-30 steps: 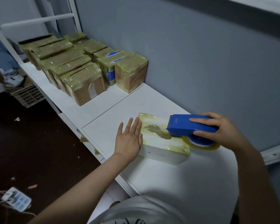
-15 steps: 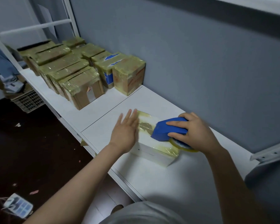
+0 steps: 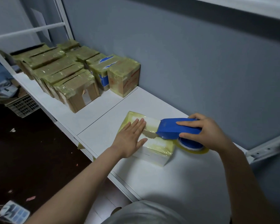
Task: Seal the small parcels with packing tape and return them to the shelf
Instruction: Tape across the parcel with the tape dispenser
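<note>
A small white parcel (image 3: 153,147) wrapped in yellowish clear tape lies flat on the white shelf (image 3: 176,177). My left hand (image 3: 131,138) presses flat on its top, fingers straight, covering the near-left part. My right hand (image 3: 207,133) grips a blue tape dispenser (image 3: 176,128) whose nose rests on the parcel's top at its right side. The dispenser's roll of clear tape (image 3: 192,147) hangs just off the parcel's right edge.
Several taped brown parcels (image 3: 74,75) stand in rows on the shelf's far left end. A grey wall (image 3: 184,62) runs along the back of the shelf. Below left lie a dark floor, a plastic crate (image 3: 21,105) and a small packet (image 3: 14,212).
My left hand slid from the parcel's left side onto its top. The dispenser moved along the parcel's top, first left and then back toward the right end.
</note>
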